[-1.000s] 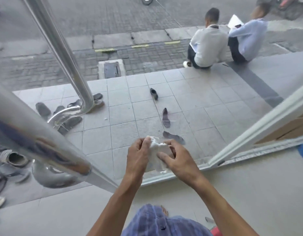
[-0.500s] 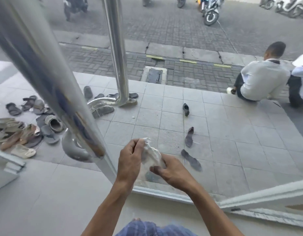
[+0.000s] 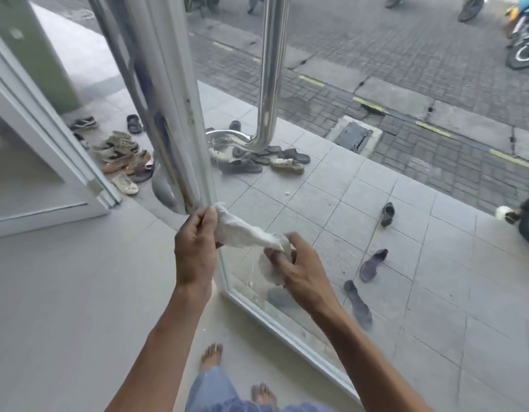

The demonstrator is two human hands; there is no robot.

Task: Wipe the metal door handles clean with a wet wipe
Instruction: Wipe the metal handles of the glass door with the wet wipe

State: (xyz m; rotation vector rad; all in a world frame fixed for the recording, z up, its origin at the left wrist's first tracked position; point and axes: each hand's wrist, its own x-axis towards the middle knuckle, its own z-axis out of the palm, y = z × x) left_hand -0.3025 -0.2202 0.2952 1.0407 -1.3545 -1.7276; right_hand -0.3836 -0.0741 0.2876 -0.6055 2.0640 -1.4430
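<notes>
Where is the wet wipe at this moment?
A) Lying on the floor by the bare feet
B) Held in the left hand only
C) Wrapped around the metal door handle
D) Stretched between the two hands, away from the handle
D: the left hand and the right hand each pinch an end of the wet wipe, which hangs between them and does not touch the metal door handle.

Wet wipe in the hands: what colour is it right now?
White, the wet wipe stretched between left hand and right hand; head view.
</notes>
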